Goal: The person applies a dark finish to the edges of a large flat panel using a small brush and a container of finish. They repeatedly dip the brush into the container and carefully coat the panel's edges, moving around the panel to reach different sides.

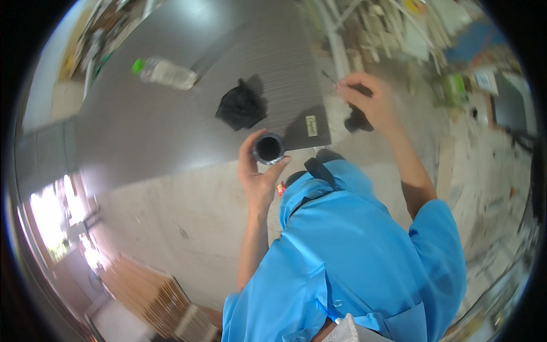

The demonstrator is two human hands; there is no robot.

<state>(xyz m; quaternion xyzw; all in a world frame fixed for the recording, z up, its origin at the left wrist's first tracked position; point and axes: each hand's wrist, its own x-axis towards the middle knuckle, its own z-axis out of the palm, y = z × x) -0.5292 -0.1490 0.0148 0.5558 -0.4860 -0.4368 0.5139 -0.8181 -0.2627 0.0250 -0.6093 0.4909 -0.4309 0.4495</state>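
Note:
My left hand [257, 174] is wrapped round a dark round container [268, 149], its open mouth facing up and its inside black. It is held at the near edge of the grey table. Off the table's right side, my right hand [367, 100] pinches a thin, short dark rod [328, 75] between thumb and fingertips; its kind is too small and blurred to tell. A dark shape [358, 118] shows below that palm, and I cannot tell whether the hand holds it. Just beyond the container lies a crumpled black cloth [241, 105] on the table.
A clear plastic bottle with a green cap [166, 73] lies on its side on the table [142, 128]. A small pale label [311, 126] is near the right corner. Stacked brown boards [151, 293] stand lower left; wood scraps [393, 31] lie beyond the table at upper right.

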